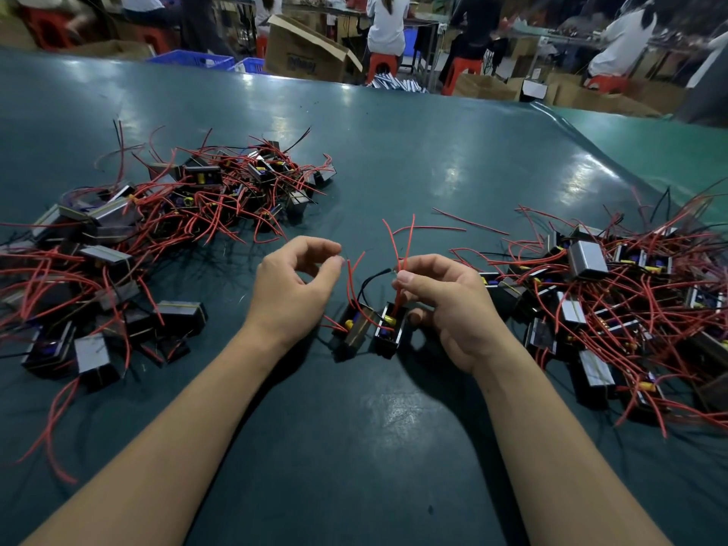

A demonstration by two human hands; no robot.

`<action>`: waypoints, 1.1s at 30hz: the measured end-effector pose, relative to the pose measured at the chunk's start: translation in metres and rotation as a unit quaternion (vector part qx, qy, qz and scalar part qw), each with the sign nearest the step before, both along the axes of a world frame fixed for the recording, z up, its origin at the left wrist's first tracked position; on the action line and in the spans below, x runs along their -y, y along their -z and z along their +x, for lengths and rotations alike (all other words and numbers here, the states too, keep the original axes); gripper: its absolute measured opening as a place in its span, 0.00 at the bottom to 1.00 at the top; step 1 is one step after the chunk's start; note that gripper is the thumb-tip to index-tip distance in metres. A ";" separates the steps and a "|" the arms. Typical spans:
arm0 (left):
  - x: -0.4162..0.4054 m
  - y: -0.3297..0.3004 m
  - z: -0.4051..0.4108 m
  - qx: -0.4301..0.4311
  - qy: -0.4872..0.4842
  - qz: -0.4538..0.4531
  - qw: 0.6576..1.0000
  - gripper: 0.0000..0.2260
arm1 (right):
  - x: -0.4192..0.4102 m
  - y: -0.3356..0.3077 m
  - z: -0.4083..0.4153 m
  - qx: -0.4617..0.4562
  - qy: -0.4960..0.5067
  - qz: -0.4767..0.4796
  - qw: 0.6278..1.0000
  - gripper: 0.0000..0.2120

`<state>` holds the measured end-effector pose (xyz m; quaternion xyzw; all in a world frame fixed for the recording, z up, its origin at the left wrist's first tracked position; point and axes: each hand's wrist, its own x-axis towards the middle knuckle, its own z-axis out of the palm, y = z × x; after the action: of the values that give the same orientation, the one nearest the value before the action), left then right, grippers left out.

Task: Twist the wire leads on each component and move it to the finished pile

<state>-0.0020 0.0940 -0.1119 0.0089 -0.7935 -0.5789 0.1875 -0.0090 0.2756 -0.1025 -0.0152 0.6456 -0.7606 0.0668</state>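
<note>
- The bench (394,159) has a smooth dark green mat on it, a bit shiny, with soft light patches.
- Two small black boxy parts sit side by side near the middle of the bench between the hands: the left part (356,329) and the right part (388,329). Both are hard plastic blocks with yellow and blue bits inside and thin, bendy red and black wires sticking up.
- The right hand (445,305) is curled, thumb and fingertips pinching the red wires (400,246) coming up out of the right part. A black wire (374,275) arcs just beside that pinch.
- The left hand (293,285) is loosely curled with thumb and forefinger apart, holding nothing. Its fingertips are just beside a red wire from the left part, and I can't tell if they touch.
- Messy pile on the left (157,214) toward the left edge, another pile on the right (614,301) by the right edge. Same black blocks, red wire tangles everywhere.
</note>
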 end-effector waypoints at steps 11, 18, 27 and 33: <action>0.000 -0.004 0.000 0.043 0.074 0.144 0.986 0.05 | 0.002 0.007 -0.002 -0.071 0.109 0.134 0.982 0.05; -0.001 -0.004 -0.001 0.032 0.066 0.172 0.982 0.03 | 0.011 0.001 0.019 -0.351 0.083 0.249 0.899 0.03; -0.002 -0.006 0.004 -0.019 0.103 0.177 0.979 0.04 | 0.019 0.004 0.018 -0.424 0.105 0.355 0.827 0.13; -0.007 -0.002 0.004 0.006 0.142 0.150 0.978 0.03 | 0.020 0.003 0.018 -0.388 0.106 0.356 0.843 0.02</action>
<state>0.0021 0.1011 -0.1103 -0.0725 -0.6921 -0.7118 0.0954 0.0088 0.2559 -0.1059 -0.2156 0.8427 -0.4130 -0.2697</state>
